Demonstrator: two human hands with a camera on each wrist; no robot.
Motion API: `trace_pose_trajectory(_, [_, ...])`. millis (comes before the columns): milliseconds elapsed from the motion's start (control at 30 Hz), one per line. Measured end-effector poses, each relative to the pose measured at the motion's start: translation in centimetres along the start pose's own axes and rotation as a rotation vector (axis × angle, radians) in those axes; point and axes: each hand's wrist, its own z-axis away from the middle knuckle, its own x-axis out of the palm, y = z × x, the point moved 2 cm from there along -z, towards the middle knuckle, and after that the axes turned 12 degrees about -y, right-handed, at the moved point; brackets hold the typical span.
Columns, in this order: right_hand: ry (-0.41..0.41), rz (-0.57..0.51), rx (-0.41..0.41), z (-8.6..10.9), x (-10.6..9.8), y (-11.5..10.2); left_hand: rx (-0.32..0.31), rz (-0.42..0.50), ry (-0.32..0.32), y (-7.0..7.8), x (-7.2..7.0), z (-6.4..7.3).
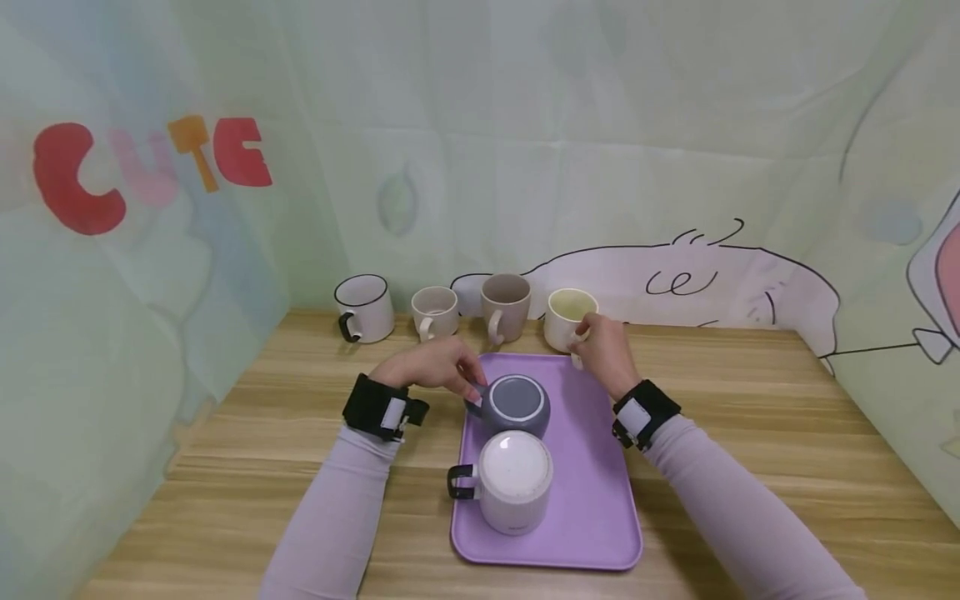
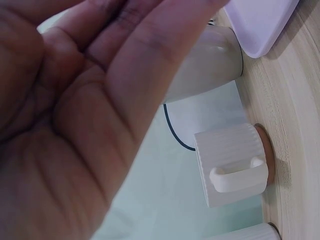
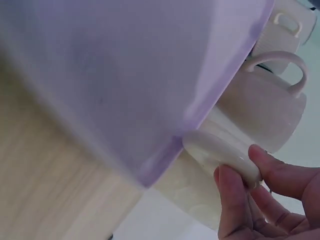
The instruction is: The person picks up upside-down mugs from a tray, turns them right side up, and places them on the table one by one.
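Note:
On the lilac tray [image 1: 588, 500], an upside-down dark grey mug [image 1: 517, 402] sits behind an upside-down white mug [image 1: 517, 487] with a black handle. My left hand [image 1: 435, 364] pinches the grey mug's handle between thumb and fingers; in the left wrist view the palm hides that grip. Just past the tray's far edge stands an upright cream mug [image 1: 558, 327]. Its handle [image 3: 215, 152] is pinched by the thumb and fingers of my right hand [image 1: 607, 356].
Left of the cream mug, along the back, stand an upright taupe mug [image 1: 512, 315], a small ribbed mug [image 1: 442, 317] and a white mug with a black rim [image 1: 372, 315]. A printed cloth [image 1: 480, 192] hangs behind the wooden table [image 1: 742, 417].

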Motion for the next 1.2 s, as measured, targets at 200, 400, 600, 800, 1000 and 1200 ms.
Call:
trace_pose_trajectory(200, [-0.016,-0.010,-0.009,0.0,0.1,-0.1,-0.019,0.007,-0.004,0.0,0.0,0.1])
trace_pose_trajectory(400, [-0.047,-0.035,0.010,-0.4,0.2,-0.2,-0.016,0.022,-0.011,0.0,0.1,0.1])
trace_pose_trajectory(600, [-0.068,-0.038,0.025,-0.6,0.2,-0.3,-0.010,0.026,-0.023,0.0,0.1,0.1])
trace_pose_trajectory(800, [-0.091,-0.051,0.056,-0.9,0.0,-0.3,-0.017,0.016,-0.032,0.0,0.0,0.1])
trace_pose_trajectory(1000, [-0.070,-0.046,0.036,-1.2,-0.3,-0.2,-0.035,0.001,-0.029,0.0,0.0,0.1])
trace_pose_trajectory(1200, [-0.060,-0.048,0.033,-1.5,-0.1,0.1,-0.022,-0.006,-0.025,0.1,0.0,0.1])
